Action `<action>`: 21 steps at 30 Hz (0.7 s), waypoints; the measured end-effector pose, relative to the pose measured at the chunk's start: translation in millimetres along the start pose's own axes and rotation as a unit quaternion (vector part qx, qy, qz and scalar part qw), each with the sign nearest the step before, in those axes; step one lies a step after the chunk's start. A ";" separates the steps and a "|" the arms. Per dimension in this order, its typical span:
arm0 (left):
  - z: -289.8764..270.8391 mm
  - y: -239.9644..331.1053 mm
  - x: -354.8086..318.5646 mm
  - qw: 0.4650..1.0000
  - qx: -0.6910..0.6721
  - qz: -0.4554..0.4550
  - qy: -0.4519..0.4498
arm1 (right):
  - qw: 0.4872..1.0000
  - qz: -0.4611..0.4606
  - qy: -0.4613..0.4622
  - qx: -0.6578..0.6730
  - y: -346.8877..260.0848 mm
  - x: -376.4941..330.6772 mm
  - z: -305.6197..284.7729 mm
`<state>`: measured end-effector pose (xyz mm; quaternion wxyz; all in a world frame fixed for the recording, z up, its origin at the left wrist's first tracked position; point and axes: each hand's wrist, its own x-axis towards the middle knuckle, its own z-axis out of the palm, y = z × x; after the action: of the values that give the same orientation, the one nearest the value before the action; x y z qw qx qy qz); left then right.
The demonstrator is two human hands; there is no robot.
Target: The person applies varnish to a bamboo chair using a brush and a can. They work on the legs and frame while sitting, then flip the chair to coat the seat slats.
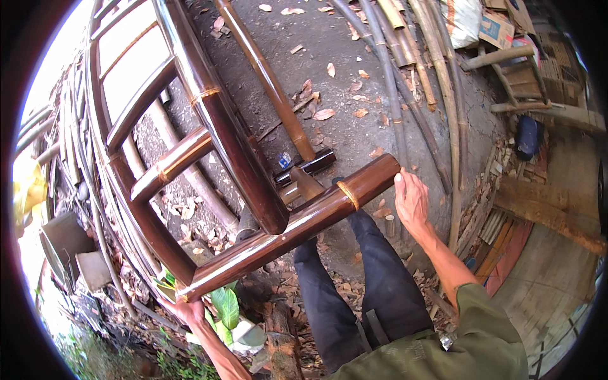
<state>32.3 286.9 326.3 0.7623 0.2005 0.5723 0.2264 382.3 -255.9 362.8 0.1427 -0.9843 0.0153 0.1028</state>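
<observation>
You stand over the ground in dark trousers (354, 285) and a green sleeve (487, 329). Your two hands hold up a big brown bamboo frame (215, 126), shiny and dark, like part of a chair or ladder.

Your left hand (187, 310) is low, by some green leaves (225, 307). It grips the frame's bottom corner from below, fingers curled on it. Your left arm comes up from the lower edge.

Your right hand (411, 199) rests flat against the cut end of the lowest bar (297, 228), fingers up, palm on the end, not clenched. Your right arm reaches out nearly straight.

That bar runs from low left to upper right. The frame's long rails go up and away from you, toward the top left, with short bars across them.

Past the bar, a small blue packet (285, 159) lies on the dirt ground (342, 82), among dry leaves. Farther on, long bamboo poles (405, 95) lie side by side, pointing away from you. At the far top right sit a white sack (462, 19) and a cardboard box (497, 28) with a blue patch. A dark blue jug (527, 138) stands to the right.
</observation>
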 end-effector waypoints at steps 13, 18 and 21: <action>132.6 -34.7 -133.2 0.998 0.018 0.024 -0.056 | 0.996 0.056 -0.066 0.028 61.9 72.0 -14.6; 170.6 -68.1 -180.7 0.990 0.078 0.093 -0.070 | 0.990 0.106 -0.083 0.041 111.0 113.6 -28.1; 212.8 -95.3 -225.2 0.987 0.086 0.136 -0.025 | 0.988 0.118 -0.078 0.056 126.6 140.7 -25.8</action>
<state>193.7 69.7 504.9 0.7184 0.3472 0.5376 0.2727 517.5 -384.7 322.7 0.1855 -0.9549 0.1263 0.1947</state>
